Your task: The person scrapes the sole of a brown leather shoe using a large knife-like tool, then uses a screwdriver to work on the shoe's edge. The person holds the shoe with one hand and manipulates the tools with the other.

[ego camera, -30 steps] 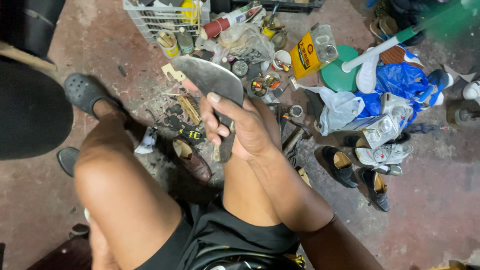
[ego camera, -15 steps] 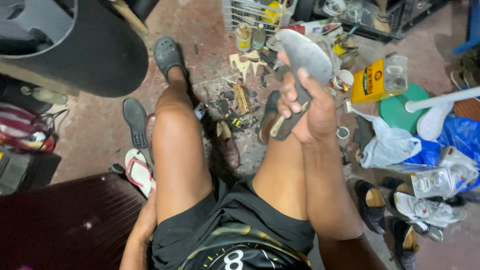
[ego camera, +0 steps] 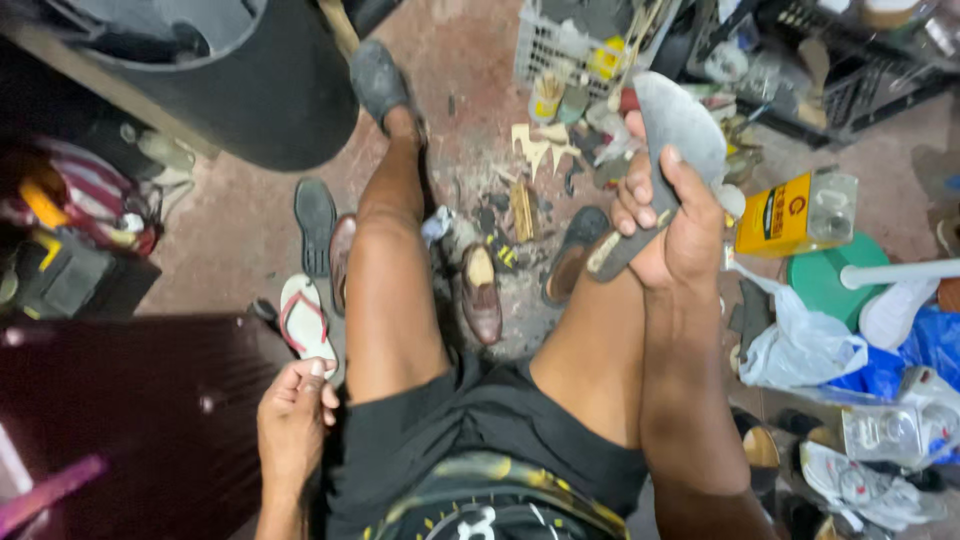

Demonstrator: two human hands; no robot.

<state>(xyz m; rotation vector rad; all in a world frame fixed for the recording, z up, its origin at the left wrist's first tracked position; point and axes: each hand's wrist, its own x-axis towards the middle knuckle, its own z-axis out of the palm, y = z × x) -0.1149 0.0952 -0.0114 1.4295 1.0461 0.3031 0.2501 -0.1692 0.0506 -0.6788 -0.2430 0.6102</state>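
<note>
My right hand (ego camera: 668, 222) grips the dark handle of a broad curved-blade knife (ego camera: 676, 122), holding it upright above my right knee. The grey blade points away from me toward the clutter. My left hand (ego camera: 293, 418) rests by my left hip at the edge of a dark maroon seat (ego camera: 130, 400), fingers curled, with nothing seen in it. My bare legs stretch forward; the left foot wears a dark clog (ego camera: 376, 78).
A brown shoe (ego camera: 480, 292), a red-strapped flip-flop (ego camera: 304, 318) and a dark sandal (ego camera: 316, 220) lie on the floor between and beside my legs. A white crate (ego camera: 560, 45), a yellow can (ego camera: 790, 212), plastic bags (ego camera: 800, 345) and a big black bin (ego camera: 250, 80) surround them.
The view has swung left and down. My left hand and the maroon seat have come into view. My right hand keeps the knife, raised slightly.
</note>
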